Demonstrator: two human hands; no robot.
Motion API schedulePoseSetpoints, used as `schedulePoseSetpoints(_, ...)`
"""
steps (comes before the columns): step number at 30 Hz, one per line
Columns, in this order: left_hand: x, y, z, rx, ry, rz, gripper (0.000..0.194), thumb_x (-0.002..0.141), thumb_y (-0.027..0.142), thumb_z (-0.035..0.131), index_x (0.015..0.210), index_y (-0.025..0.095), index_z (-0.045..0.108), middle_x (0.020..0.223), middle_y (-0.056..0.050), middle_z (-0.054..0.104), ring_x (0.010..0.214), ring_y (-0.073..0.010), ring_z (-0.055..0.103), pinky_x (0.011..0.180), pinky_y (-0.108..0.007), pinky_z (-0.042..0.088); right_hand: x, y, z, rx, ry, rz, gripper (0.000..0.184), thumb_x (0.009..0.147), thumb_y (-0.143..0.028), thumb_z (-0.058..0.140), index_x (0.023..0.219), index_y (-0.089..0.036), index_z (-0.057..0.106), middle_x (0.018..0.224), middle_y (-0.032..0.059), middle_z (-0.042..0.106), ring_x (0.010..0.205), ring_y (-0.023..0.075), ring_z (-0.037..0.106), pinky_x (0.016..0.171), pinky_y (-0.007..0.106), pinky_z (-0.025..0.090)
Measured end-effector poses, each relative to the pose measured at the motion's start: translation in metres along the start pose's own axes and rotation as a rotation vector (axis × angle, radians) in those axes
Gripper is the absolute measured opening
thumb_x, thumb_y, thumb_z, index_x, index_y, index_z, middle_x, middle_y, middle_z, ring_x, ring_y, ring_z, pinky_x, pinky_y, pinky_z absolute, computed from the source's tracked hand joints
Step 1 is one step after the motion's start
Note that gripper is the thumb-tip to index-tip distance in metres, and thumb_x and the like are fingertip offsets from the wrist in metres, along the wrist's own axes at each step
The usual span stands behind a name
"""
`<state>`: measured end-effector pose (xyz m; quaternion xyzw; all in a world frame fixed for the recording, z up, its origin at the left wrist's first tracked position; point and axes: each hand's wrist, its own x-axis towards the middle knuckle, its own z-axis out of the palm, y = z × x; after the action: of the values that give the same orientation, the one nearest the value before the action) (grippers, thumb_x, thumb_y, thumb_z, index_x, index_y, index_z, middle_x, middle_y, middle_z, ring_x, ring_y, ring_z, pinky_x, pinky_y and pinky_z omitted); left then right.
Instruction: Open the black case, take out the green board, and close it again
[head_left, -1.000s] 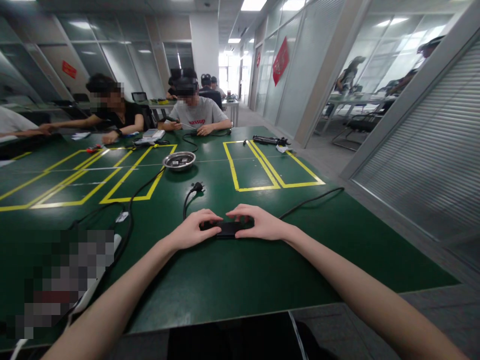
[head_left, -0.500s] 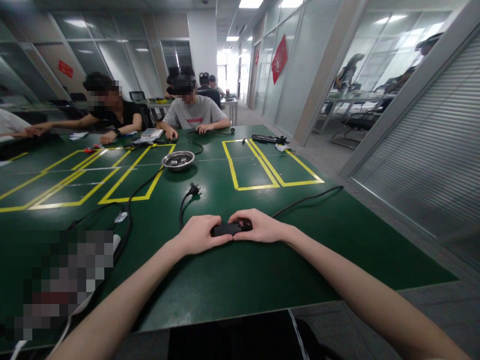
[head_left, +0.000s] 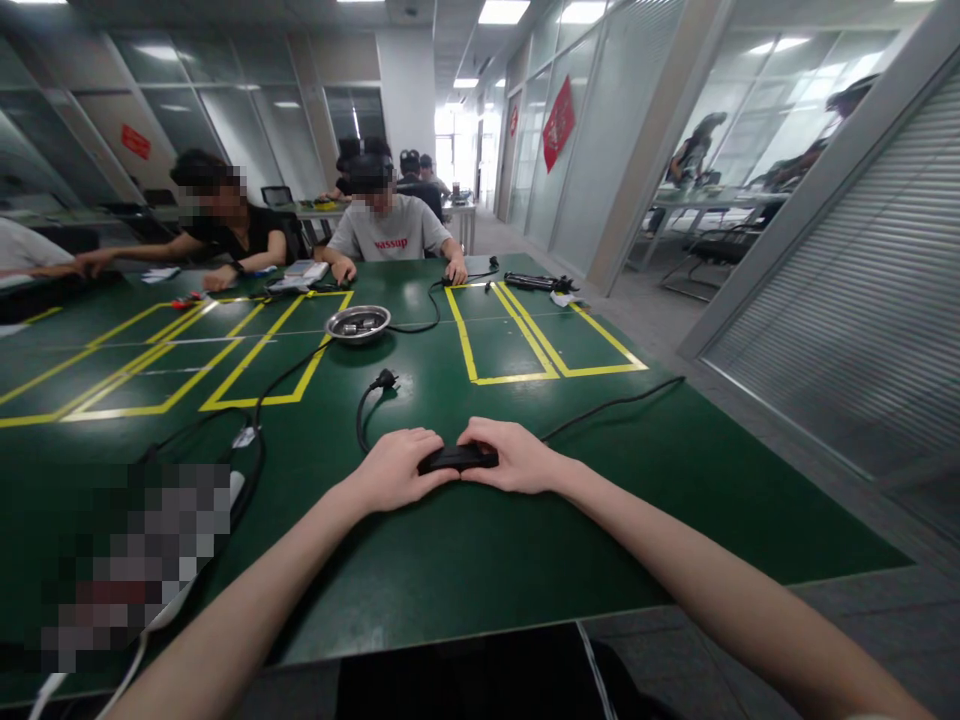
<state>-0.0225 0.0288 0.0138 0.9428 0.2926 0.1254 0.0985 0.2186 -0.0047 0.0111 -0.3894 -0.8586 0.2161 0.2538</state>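
Observation:
A flat black device (head_left: 457, 458) lies on the green table (head_left: 480, 570) in front of me. My left hand (head_left: 397, 468) is curled over its left end and my right hand (head_left: 510, 455) grips its right end, so both hands hold it against the table top. A black cable (head_left: 615, 403) runs from under my right hand toward the table's right edge. A second black cord with a plug (head_left: 384, 380) curls just beyond my left hand.
A metal bowl (head_left: 358, 322) with small parts sits mid-table among yellow taped rectangles (head_left: 510, 345). A white power strip and cables (head_left: 240, 470) lie at the left. Two people sit at the far side; one person's hand (head_left: 456, 270) rests on a cord. Glass walls stand to the right.
My hands have closed tighter over the black device and drawn it slightly nearer. The plug cord has curled closer. The person opposite has moved a hand and cord to the right.

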Motion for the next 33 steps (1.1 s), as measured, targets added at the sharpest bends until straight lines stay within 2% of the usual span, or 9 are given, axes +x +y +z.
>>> schedulePoseSetpoints(3,-0.001,-0.001,-0.001,-0.041,0.010,-0.011,0.037,0.100,0.052,0.058,0.081,0.020,0.058,0.079,-0.002,0.061,0.072,-0.0200,0.058,0.067,-0.029,0.040,0.001,0.001,0.000,-0.023,-0.018,-0.038,0.023,0.090,-0.032,0.076,0.108,-0.018,0.070,0.094,0.0046,0.067,0.082,0.0186,0.061,0.072,0.028,0.044)
schedulePoseSetpoints(6,-0.003,0.001,-0.002,-0.083,0.009,-0.013,0.037,0.099,0.054,0.059,0.084,0.020,0.060,0.081,-0.002,0.063,0.072,-0.0193,0.059,0.066,-0.028,0.041,0.000,0.001,-0.001,-0.033,-0.036,-0.030,0.020,0.095,-0.034,0.071,0.107,-0.018,0.073,0.091,0.0044,0.067,0.079,0.0182,0.061,0.071,0.029,0.043)
schedulePoseSetpoints(10,-0.004,0.003,-0.002,-0.118,0.009,-0.048,0.033,0.101,0.051,0.056,0.091,0.020,0.063,0.085,-0.003,0.066,0.075,-0.0201,0.061,0.068,-0.029,0.043,-0.002,0.001,-0.003,-0.039,-0.027,-0.024,0.025,0.097,-0.037,0.069,0.112,-0.018,0.074,0.091,0.0047,0.067,0.080,0.0184,0.061,0.072,0.029,0.044)
schedulePoseSetpoints(17,-0.003,0.003,0.000,-0.161,0.002,-0.071,0.036,0.102,0.053,0.053,0.091,0.020,0.064,0.085,-0.004,0.067,0.075,-0.0200,0.061,0.069,-0.029,0.044,0.000,0.003,0.000,-0.073,-0.008,-0.039,0.031,0.105,-0.039,0.055,0.112,-0.017,0.075,0.091,0.0068,0.068,0.081,0.0191,0.062,0.075,0.030,0.046)
schedulePoseSetpoints(21,-0.001,0.004,0.002,-0.171,0.003,-0.108,0.037,0.103,0.050,0.049,0.087,0.020,0.062,0.082,-0.003,0.066,0.073,-0.0198,0.060,0.068,-0.029,0.043,0.001,0.006,0.001,-0.075,-0.001,-0.038,0.031,0.104,-0.040,0.057,0.110,-0.016,0.075,0.091,0.0068,0.069,0.081,0.0191,0.063,0.075,0.030,0.046)
schedulePoseSetpoints(26,0.001,0.003,0.001,-0.190,0.017,-0.106,0.035,0.101,0.051,0.052,0.094,0.020,0.067,0.088,-0.004,0.069,0.078,-0.0201,0.062,0.072,-0.029,0.046,0.003,0.011,0.003,-0.081,0.004,-0.013,0.033,0.106,-0.040,0.053,0.107,-0.018,0.078,0.088,0.0057,0.070,0.082,0.0189,0.064,0.075,0.029,0.046)
schedulePoseSetpoints(33,0.003,0.002,0.002,-0.247,0.018,-0.152,0.035,0.101,0.051,0.052,0.093,0.021,0.069,0.087,-0.003,0.072,0.078,-0.0208,0.064,0.071,-0.029,0.046,0.004,0.011,0.003,0.019,0.026,-0.008,0.031,0.105,-0.039,0.056,0.116,-0.020,0.078,0.100,0.0082,0.077,0.091,0.0212,0.069,0.084,0.032,0.051)
